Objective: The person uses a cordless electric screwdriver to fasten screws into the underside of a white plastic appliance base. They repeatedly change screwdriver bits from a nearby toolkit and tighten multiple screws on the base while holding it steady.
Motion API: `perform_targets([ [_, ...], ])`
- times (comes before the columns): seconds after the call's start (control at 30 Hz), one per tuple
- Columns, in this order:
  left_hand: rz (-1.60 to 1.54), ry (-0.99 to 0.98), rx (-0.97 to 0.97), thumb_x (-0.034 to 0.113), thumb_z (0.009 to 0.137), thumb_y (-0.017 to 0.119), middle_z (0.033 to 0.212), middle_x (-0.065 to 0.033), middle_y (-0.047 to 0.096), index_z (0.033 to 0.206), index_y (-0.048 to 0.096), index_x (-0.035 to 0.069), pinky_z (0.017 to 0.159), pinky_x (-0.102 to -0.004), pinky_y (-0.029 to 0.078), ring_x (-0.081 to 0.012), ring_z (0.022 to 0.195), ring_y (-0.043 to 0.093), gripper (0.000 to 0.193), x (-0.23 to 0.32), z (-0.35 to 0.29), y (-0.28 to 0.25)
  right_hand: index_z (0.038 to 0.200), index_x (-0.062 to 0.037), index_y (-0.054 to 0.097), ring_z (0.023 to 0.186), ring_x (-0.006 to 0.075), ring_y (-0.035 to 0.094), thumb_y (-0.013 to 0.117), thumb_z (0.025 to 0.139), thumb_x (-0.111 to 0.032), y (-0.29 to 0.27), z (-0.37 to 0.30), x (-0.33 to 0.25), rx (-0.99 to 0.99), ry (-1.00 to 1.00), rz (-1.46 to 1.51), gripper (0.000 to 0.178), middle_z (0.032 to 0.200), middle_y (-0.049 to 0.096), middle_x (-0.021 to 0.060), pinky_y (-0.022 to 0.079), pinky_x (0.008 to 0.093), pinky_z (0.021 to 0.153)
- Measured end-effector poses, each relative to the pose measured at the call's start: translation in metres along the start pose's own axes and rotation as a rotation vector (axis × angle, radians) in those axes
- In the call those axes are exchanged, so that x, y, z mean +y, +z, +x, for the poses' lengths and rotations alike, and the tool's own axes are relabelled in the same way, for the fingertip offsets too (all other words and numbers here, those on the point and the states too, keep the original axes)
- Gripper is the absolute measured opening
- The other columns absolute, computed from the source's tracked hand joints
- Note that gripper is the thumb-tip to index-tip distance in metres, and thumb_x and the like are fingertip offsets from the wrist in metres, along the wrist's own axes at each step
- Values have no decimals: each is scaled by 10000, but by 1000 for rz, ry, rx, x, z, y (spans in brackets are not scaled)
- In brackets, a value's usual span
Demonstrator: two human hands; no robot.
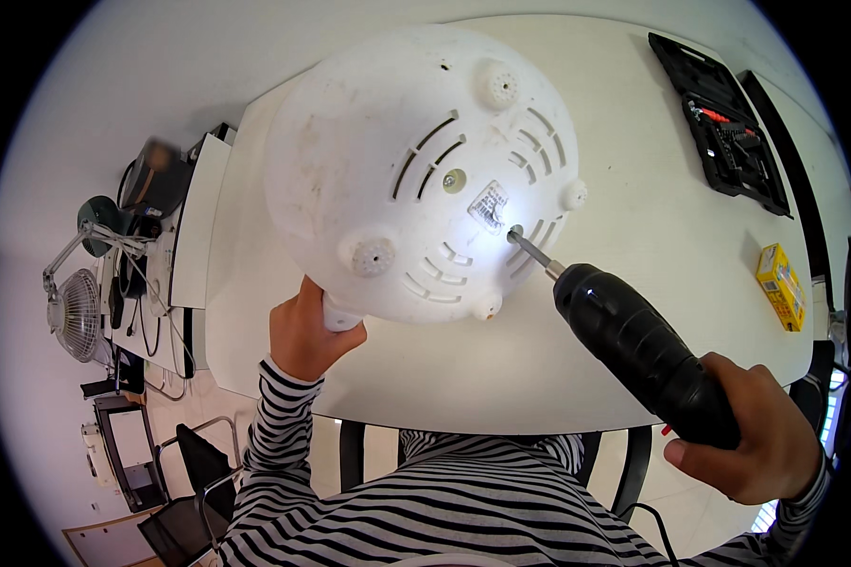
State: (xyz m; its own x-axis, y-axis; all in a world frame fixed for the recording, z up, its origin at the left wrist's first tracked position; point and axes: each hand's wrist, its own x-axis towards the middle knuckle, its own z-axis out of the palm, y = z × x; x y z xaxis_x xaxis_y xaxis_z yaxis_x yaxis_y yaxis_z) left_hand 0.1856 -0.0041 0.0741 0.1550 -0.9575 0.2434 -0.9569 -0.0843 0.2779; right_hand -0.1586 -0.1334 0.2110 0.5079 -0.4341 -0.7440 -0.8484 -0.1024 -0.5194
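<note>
A white, rounded plastic appliance [350,142] is tilted so that its underside faces me, with vent slots, knobbly feet, a worn label and recessed screw holes. My left hand [304,333] is closed around the short white handle [345,317] at its lower left. In my right hand [752,430] is a black power screwdriver [633,345], gripped at its rear end. Its metal bit [531,250] reaches into a recessed hole right of the label, where a light shines on the plastic. Another hole, left of the label, shows a screw [452,180].
On the pale table [425,378], an open black tool case [728,132] with bits and a red-handled tool lies at the far right. A yellow box [781,286] stands nearer. To the left are a side desk with a lamp [95,227], a fan [74,317], cables and a black chair [203,472].
</note>
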Motion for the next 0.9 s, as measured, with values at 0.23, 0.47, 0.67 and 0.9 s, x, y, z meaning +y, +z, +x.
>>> perform_targets([
  [0.23,-14,-13,-16,129,569,669,765,-129,615,1147,403,13,549,-327,489,-295,620,607,647,-1,0,0,898,39,470,380,206,504,665,650,-207,4,-2,-1,77,-32,-31,400,549,535,104,404,288,401],
  [0.47,-11,-8,-9,131,568,663,742,-126,613,1157,398,14,549,-323,489,-294,614,605,655,1,1,-2,893,36,471,382,211,506,674,641,-208,7,-3,-3,96,-35,-41,406,561,546,113,409,292,406],
  [0.67,3,-4,-4,125,562,665,732,-122,610,1156,399,12,539,-318,487,-288,605,604,661,-1,0,0,894,32,470,381,212,503,676,639,-210,7,-1,-3,109,-38,-49,408,562,547,113,410,290,409],
  [0.9,1,-10,-13,127,566,667,738,-124,613,1156,397,11,546,-320,490,-290,617,608,659,-2,1,0,891,29,468,377,219,501,677,632,-212,8,-2,-4,159,-68,-149,411,555,544,115,412,293,410],
])
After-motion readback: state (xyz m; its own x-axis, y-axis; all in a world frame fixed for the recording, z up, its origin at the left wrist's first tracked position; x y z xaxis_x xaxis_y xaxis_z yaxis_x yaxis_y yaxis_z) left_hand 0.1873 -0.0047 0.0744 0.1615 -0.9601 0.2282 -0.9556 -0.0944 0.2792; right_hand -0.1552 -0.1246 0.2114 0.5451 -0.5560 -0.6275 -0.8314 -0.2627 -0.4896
